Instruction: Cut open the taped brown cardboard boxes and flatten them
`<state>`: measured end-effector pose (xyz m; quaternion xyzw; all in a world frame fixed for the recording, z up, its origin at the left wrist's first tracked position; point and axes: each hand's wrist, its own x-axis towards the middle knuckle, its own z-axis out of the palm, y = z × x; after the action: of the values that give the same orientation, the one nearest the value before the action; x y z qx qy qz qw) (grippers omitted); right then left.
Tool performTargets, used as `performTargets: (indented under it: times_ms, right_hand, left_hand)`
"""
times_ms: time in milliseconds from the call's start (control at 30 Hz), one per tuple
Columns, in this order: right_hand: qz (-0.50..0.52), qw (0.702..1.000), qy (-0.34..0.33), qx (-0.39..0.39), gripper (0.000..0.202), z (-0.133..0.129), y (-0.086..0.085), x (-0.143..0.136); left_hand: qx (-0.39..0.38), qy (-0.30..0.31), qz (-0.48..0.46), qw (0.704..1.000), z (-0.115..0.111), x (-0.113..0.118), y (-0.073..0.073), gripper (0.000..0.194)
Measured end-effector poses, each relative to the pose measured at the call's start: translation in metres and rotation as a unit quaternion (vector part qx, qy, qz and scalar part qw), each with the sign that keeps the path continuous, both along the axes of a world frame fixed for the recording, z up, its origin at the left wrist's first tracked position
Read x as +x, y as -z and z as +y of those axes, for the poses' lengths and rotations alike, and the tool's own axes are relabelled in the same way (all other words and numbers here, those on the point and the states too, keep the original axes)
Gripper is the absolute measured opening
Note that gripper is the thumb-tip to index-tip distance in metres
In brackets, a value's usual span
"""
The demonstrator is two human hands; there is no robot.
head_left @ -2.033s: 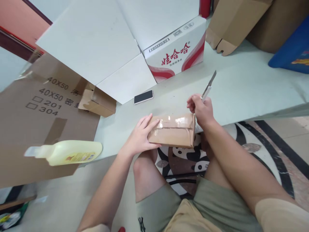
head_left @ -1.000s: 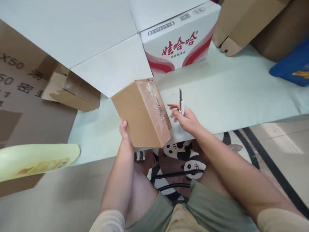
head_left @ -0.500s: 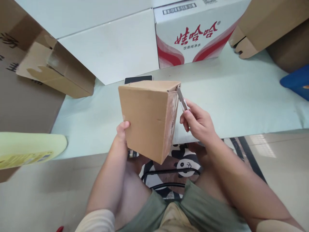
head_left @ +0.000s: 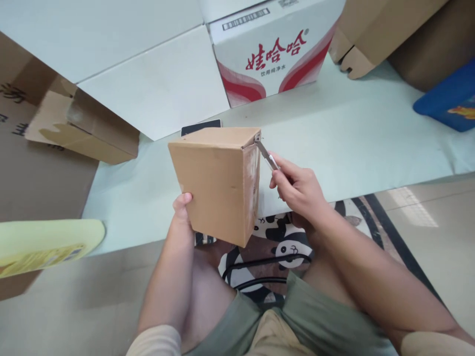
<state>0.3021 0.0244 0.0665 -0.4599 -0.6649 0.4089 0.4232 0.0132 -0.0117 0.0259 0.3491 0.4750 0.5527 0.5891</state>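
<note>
A brown cardboard box (head_left: 208,183) is held tilted in front of me, near the edge of the table. My left hand (head_left: 183,203) grips its left side, thumb on the near face and the other fingers hidden behind it. Clear tape runs down the box's right side. My right hand (head_left: 299,185) is closed around a utility knife (head_left: 267,155) with a white and grey body. The knife's tip touches the upper right corner of the box, at the end of the taped side.
The table (head_left: 334,138) has a pale green cover. Behind stand a white carton (head_left: 156,84) and a red-and-white water carton (head_left: 274,59). Other cardboard boxes (head_left: 100,123) stand left. A dark flat object (head_left: 200,127) lies behind the box; a blue container (head_left: 445,99) is at right, a yellow-green one (head_left: 52,242) at left.
The view has shifted, so most things on the table sit further left. Both hands keep their grips, and the knife tip stays at the same corner of the box.
</note>
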Motion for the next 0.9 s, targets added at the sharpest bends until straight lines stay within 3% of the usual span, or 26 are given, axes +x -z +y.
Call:
performTargets:
  times_ms: [367,567,733,900]
  right_hand:
    - [0.024,0.999,-0.020,-0.013,0.050,-0.006,0.006,-0.011]
    - [0.043,0.998,-0.041,-0.029,0.051,-0.007,0.005,-0.017]
    - [-0.051,0.994,-0.097,0.021,0.050,-0.009,0.013,-0.023]
    - [-0.050,0.994,-0.094,0.017,0.050,-0.007,0.017,-0.023]
  left_hand:
    - [0.019,-0.060,0.027,0.998,-0.001,0.005,0.002,0.064]
    - [0.037,-0.022,0.045,0.998,-0.001,0.009,0.001,0.066]
    - [0.018,-0.028,-0.008,0.999,0.003,0.012,0.000,0.064]
    - [0.027,-0.025,-0.068,0.997,0.012,0.010,0.002,0.069]
